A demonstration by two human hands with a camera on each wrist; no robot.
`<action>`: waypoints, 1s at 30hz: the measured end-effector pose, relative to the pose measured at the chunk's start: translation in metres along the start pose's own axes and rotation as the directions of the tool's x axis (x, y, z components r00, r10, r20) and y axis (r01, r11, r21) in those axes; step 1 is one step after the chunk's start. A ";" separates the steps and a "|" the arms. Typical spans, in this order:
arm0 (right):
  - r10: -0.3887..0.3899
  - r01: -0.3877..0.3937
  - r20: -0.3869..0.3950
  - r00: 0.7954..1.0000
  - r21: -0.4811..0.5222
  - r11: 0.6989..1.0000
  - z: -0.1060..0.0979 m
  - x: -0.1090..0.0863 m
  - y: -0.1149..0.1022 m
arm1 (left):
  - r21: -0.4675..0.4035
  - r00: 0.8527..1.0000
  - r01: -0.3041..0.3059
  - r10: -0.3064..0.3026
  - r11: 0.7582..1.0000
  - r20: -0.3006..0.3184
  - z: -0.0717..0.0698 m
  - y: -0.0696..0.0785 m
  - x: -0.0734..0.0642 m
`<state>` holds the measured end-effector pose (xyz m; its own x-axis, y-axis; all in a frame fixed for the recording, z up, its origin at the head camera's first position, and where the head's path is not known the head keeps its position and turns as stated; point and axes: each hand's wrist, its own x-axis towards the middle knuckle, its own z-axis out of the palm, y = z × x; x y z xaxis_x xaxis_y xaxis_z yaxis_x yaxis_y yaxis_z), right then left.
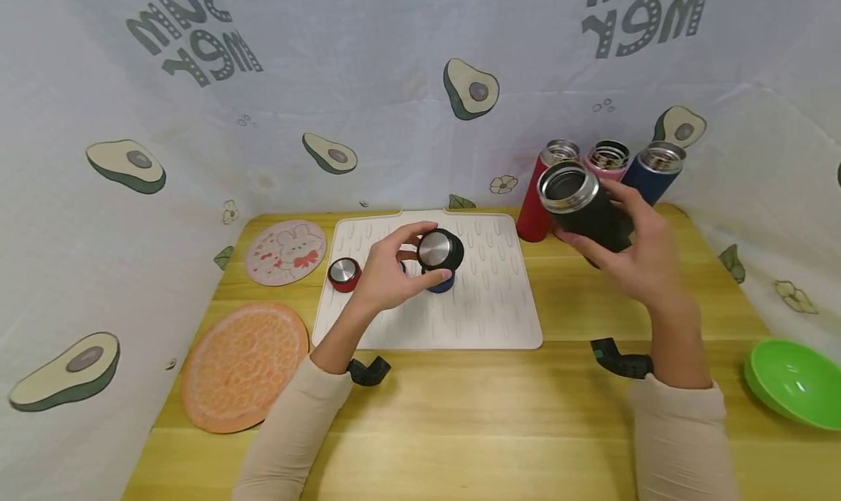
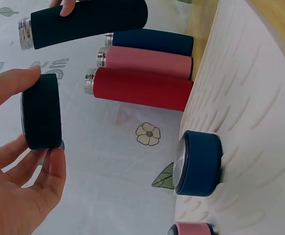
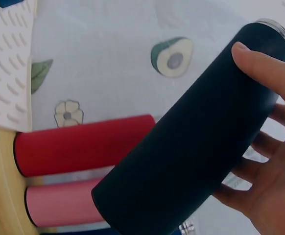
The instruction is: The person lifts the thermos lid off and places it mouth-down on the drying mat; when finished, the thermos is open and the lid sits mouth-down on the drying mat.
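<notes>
My left hand (image 1: 388,271) pinches a dark green bottle cap (image 2: 43,112) between thumb and fingers, raised above the white drying mat (image 1: 486,304). In my right hand (image 1: 640,249) is a dark green thermos bottle (image 3: 191,132), lifted and tilted with its uncapped metal mouth toward the upper left in the head view. On the mat, a blue cap (image 2: 201,164) and a pink cap (image 2: 194,228) stand near the left hand, mostly hidden behind it in the head view. A red cap (image 1: 344,274) sits at the mat's left side.
Uncapped red (image 1: 534,212), pink (image 1: 607,158) and blue (image 1: 650,174) bottles stand upright at the back right. A green bowl (image 1: 795,384) is at the right edge. An orange round mat (image 1: 246,366) and a rabbit-print mat (image 1: 285,253) lie on the left.
</notes>
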<state>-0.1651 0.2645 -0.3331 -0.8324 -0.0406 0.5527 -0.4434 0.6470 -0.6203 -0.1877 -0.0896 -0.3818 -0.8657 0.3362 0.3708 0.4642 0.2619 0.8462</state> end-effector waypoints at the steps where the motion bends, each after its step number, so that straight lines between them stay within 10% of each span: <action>1: 0.027 -0.026 -0.017 0.999 0.013 1.000 -0.004 0.000 0.002 | 0.020 1.000 -0.004 0.004 1.000 0.002 0.002 -0.001 0.001; 10: 0.310 -0.306 -0.030 0.950 0.096 0.947 -0.036 -0.002 0.033 | 0.138 0.999 0.013 -0.020 0.990 0.050 0.023 -0.010 0.005; 19: 0.527 -0.495 -0.193 0.828 0.189 0.848 -0.055 0.004 0.063 | 0.216 0.985 0.111 -0.136 0.970 0.105 0.042 -0.019 0.009; 30: 0.667 -0.415 -0.290 0.686 0.598 0.686 -0.066 0.016 0.108 | 0.338 0.972 0.092 -0.159 0.937 0.175 0.076 -0.026 0.023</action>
<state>-0.2042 0.3841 -0.3546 -0.7705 0.6248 0.1264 -0.1574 0.0057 -0.9875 -0.2059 -0.0196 -0.4245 -0.8821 0.4434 0.1593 0.4184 0.5819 0.6974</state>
